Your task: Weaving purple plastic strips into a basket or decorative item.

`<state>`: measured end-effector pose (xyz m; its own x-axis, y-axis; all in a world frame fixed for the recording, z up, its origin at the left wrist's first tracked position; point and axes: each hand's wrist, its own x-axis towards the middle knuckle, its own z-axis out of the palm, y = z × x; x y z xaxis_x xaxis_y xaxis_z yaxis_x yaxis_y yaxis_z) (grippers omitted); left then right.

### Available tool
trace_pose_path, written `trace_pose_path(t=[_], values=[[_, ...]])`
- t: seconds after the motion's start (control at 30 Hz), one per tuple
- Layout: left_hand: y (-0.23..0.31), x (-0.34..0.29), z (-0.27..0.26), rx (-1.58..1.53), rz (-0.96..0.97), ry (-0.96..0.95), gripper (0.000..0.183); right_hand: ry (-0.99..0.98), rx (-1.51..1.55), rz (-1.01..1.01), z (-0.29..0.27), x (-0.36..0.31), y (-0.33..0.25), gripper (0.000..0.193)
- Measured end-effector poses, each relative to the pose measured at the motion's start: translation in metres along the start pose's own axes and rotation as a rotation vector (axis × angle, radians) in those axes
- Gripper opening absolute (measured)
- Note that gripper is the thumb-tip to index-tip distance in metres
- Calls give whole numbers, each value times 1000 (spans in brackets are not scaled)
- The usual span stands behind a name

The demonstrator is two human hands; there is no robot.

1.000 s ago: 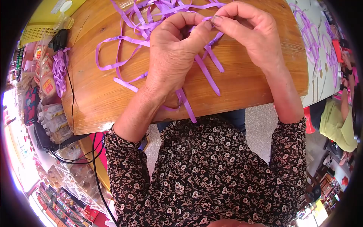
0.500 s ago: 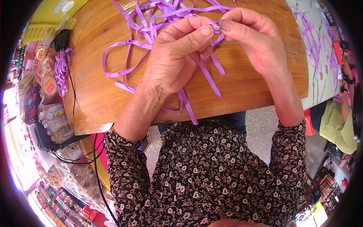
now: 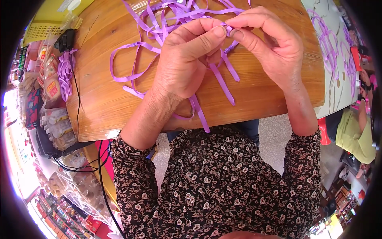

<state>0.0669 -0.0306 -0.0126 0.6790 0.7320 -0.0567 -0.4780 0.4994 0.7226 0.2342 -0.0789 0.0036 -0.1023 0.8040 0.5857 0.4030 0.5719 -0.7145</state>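
Observation:
My left hand pinches a purple ribbon between thumb and forefinger. Opposite it, my right hand grips the same ribbon with its fingertips, where a small loop or knot shows between the two hands. Cut ribbon ends dangle below my fingers, and another end comes out under my left palm. Just below the fingertips a second knot is visible. Beyond my hands lies a loose heap of purple ribbon, with a knotted loop spreading out left of my left wrist.
The wooden table carries the ribbon. At its left hang a purple ribbon bundle and a black cable; a yellow basket stands far left. More ribbon lies on a white table at right, near a person in a yellow-green top.
My right hand has shifted slightly, its thumb and forefinger changing their hold at the ribbon's knot. The left hand keeps its pinch almost in place.

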Motion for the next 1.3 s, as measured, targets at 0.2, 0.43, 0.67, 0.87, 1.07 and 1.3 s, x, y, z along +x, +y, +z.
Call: trace_pose_path(t=[0.2, 0.43, 0.67, 0.87, 1.07, 1.3], values=[[-1, 0, -2, 97, 16, 49, 8, 22, -149, 95, -7, 12, -30, 14], [0, -3, 2, 215, 28, 60, 10, 63, -130, 134, 1, 11, -5, 8], [0, -4, 6, 279, 50, 115, 12, 37, 752, -576, 11, 13, 61, 2], [5, -6, 8, 302, 56, 136, 12, 39, 572, -138, 0, -4, 30, 9], [3, -7, 14, 309, 82, 153, 11, 85, 289, 263, -6, -8, 8, 11], [0, -4, 6, 325, 73, 112, 10, 7, -323, -18, -6, 13, -27, 18]])
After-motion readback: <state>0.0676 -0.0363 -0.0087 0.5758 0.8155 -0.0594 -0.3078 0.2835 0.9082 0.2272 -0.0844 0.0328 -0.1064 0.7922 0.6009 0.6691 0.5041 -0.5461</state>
